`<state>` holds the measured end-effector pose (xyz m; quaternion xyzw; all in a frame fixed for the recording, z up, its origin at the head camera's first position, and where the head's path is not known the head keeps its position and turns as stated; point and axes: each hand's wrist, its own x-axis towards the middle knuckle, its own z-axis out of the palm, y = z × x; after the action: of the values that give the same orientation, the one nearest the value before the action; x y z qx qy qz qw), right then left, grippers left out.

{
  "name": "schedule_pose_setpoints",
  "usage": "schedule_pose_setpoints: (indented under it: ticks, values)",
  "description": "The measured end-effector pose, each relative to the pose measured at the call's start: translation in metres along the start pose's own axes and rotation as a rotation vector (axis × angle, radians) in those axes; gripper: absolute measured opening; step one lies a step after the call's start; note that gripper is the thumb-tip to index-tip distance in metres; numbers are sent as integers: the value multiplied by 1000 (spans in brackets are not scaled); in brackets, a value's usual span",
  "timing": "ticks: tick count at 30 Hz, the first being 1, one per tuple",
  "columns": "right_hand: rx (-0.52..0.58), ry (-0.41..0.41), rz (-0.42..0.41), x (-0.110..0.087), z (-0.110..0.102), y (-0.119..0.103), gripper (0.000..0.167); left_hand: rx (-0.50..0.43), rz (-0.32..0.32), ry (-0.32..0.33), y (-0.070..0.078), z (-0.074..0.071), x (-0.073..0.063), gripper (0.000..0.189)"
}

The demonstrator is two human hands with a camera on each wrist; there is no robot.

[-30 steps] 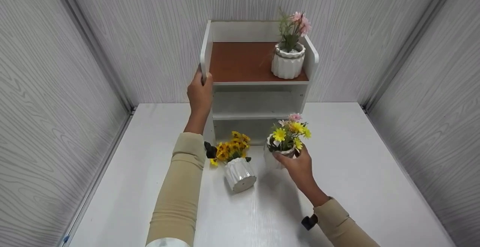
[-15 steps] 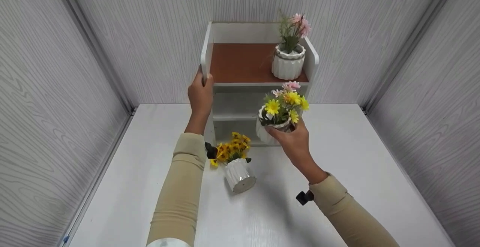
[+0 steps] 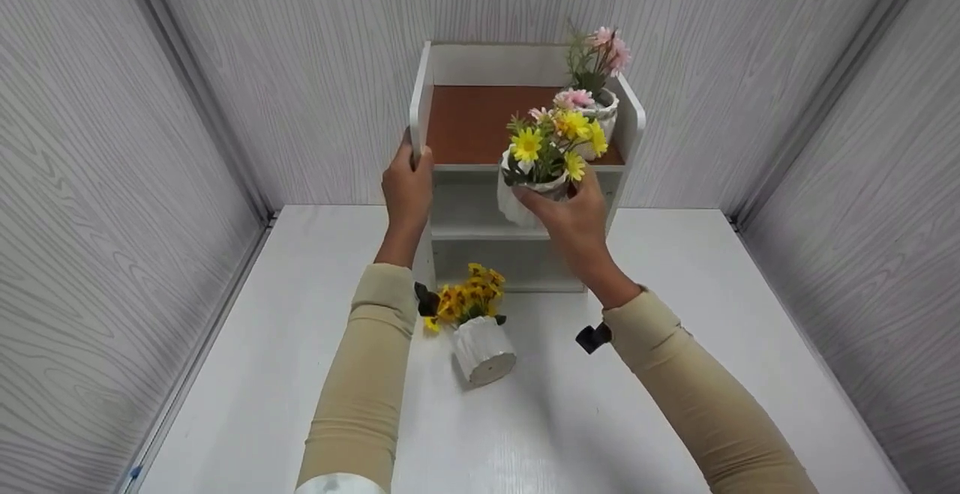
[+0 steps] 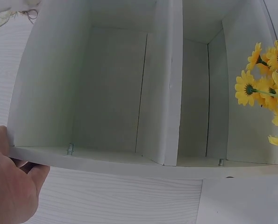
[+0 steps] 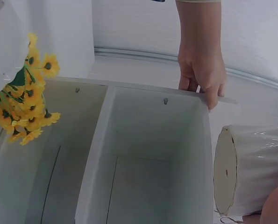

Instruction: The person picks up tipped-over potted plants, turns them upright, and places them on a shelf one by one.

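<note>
White shelf point(image 3: 472, 168) — tipped pot point(image 3: 484, 350) before it, pink-flowered pot point(image 3: 607, 115) on top.

The head view looks forward and down; both wrist views share the shelf point(image 3: 472, 130) closely.

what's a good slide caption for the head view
Left hand gripping the shelf, right hand holding up a flower pot, another pot lying on the table.

The place looks like a small booth point(image 3: 337, 104); its wider setting cannot be told. Pale grey wood-grain panels point(image 3: 97, 202) wall in a white rectangular tabletop point(image 3: 675, 344) on three sides, with long grey metal-looking strips point(image 3: 166, 25) where they meet.
</note>
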<state>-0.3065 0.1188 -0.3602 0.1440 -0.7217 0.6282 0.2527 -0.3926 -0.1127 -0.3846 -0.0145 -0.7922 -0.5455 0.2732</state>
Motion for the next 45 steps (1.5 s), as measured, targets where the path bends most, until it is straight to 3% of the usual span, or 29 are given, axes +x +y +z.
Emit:
schedule_pose_setpoints:
  ticks: [9,13,21,25,37,45]
  values:
    - [-61,62,-24,38,20,5,85,-3,26,9,-1,1,1,54]
    - [-66,71,7,52,26,7,87,4,26,9,-2,1,2,55]
    - [-16,105,22,64,35,9,84,-1,2,5,0,2,1,54]
    - [-72,108,23,66,39,12,83,-2,1,5,0,1,1,54]
    - [-205,58,89,79,43,18,81,2,-9,-5,2,2,1,53]
    - [-350,-20,207,94,40,16,92,18,1,-5,1,2,0,53]
